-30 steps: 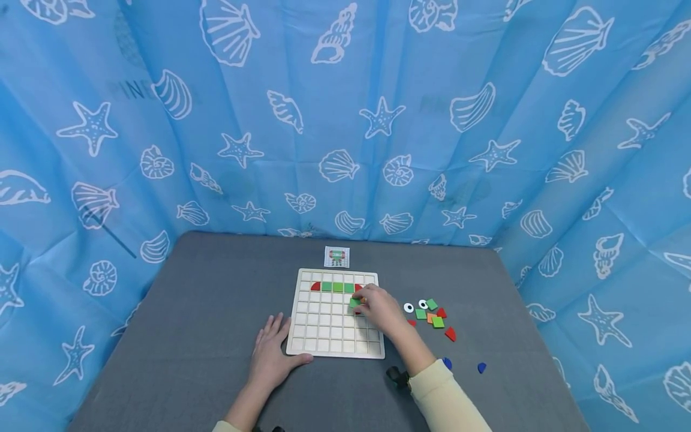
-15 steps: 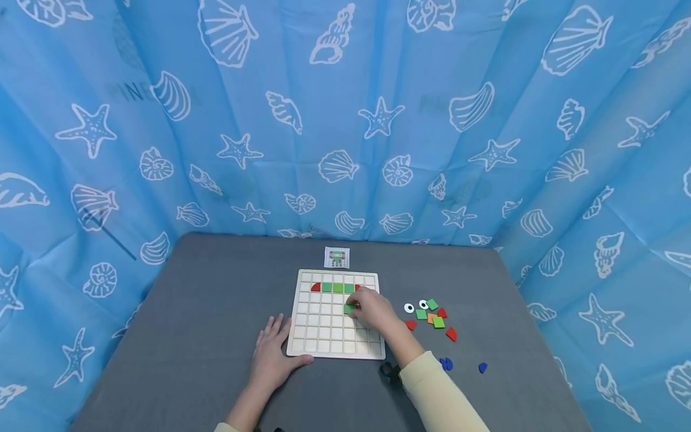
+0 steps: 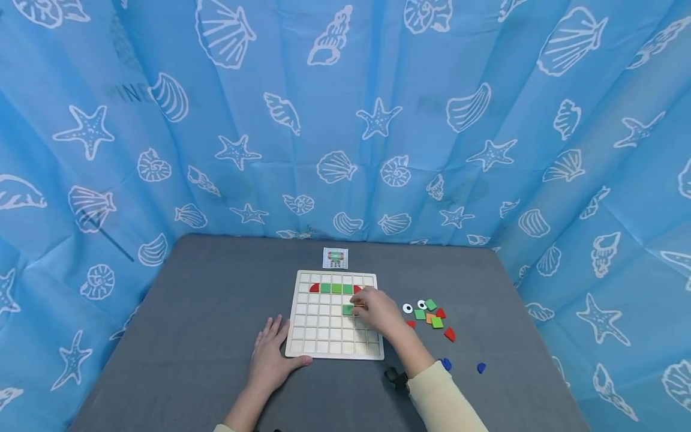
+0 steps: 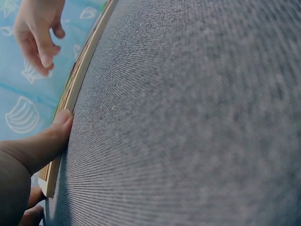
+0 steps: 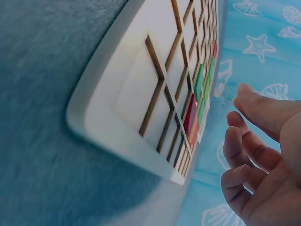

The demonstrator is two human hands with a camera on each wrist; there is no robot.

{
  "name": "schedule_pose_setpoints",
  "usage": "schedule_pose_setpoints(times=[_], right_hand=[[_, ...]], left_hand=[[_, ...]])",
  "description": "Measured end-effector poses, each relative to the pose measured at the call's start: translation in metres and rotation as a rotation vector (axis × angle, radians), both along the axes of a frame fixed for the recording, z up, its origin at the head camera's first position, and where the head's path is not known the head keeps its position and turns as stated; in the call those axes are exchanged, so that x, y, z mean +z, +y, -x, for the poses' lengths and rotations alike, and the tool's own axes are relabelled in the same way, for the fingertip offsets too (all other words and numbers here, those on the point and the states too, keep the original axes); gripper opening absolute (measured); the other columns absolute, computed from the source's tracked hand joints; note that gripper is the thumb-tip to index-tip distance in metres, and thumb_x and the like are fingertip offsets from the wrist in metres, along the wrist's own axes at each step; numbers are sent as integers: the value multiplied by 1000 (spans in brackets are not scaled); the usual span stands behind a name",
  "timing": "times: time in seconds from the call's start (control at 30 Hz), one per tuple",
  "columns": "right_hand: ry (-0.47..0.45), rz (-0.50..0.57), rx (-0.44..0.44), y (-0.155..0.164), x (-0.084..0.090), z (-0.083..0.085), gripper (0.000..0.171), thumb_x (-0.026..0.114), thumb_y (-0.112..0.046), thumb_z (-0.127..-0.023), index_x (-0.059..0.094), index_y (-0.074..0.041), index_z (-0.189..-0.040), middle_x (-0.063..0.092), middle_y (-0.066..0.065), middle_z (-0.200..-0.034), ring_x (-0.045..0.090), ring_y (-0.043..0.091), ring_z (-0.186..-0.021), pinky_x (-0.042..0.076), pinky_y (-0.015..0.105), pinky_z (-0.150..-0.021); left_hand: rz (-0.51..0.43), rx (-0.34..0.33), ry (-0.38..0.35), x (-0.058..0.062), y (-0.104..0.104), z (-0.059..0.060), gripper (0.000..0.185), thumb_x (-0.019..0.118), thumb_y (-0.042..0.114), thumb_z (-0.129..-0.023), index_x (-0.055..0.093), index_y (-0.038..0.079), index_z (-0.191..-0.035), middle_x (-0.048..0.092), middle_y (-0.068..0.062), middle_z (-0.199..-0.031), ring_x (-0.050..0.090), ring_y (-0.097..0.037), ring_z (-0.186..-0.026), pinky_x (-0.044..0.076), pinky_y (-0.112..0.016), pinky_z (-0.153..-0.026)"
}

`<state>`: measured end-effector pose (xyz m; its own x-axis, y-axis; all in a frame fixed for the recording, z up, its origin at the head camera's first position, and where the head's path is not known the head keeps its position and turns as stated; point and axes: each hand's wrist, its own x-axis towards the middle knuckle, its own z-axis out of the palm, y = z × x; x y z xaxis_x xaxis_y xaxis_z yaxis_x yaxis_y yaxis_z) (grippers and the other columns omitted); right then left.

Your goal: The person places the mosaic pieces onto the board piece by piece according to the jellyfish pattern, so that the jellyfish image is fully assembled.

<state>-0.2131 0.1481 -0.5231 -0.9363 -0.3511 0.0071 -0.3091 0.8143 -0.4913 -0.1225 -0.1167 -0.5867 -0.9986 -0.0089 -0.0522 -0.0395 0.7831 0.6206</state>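
Observation:
A pale gridded board [image 3: 324,333] lies on the grey tabletop. My left hand [image 3: 272,354] rests at its near left corner, fingers stretched along the left side and the thumb [image 4: 49,141] touching the near edge. Over the right part of the board is my right hand [image 3: 380,313]; its curved, loose fingers hold nothing in the right wrist view. Just beside those fingertips a green square tile [image 3: 347,309] lies on the grid. An upper row carries green tiles [image 3: 337,288] between a red quarter-round piece [image 3: 315,288] and another red one. A dark red piece [image 5: 190,115] also shows on the board.
A small pattern card [image 3: 335,258] lies beyond the board. Loose pieces are scattered to the right: white rings [image 3: 407,308], green squares [image 3: 436,323], an orange square [image 3: 430,318], red quarter-rounds [image 3: 450,334] and blue pieces [image 3: 481,367]. A blue shell-print curtain [image 3: 345,150] hangs behind the table.
My right hand has shifted the green tile left into a square of the board and let go, then drawn slightly right. The left hand stays at the corner.

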Motion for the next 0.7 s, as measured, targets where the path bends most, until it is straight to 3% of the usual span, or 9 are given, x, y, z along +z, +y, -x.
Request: schedule_pose_setpoints(times=[0.13,0.3,0.7], right_hand=[[4,23,-53,10,6,-5,20,77,-19,-90,78,-11,-109,69,3,-102,56,11,-75,48,31,-63],[38,37,-118,27,13,-9,22,79,-19,-88,77,-11,-108,68,2,-97,50,11,-70,43,29,-59],[56,35,-213,68,19,-25,25,80,-17,-88,76,-11,-112,70,4,-106,55,11,-76,49,25,-62]], left_hand=[[5,2,2,0,0,0,118,84,68,-62,44,1,-152,33,-22,-162,21,-42,-153,19,-59,-123],[3,3,-12,0,0,0,118,84,67,-62,43,1,-152,32,-22,-162,20,-42,-153,19,-60,-123],[4,-5,-4,-1,0,1,120,83,70,-62,43,1,-152,33,-22,-162,21,-42,-153,20,-60,-123]])
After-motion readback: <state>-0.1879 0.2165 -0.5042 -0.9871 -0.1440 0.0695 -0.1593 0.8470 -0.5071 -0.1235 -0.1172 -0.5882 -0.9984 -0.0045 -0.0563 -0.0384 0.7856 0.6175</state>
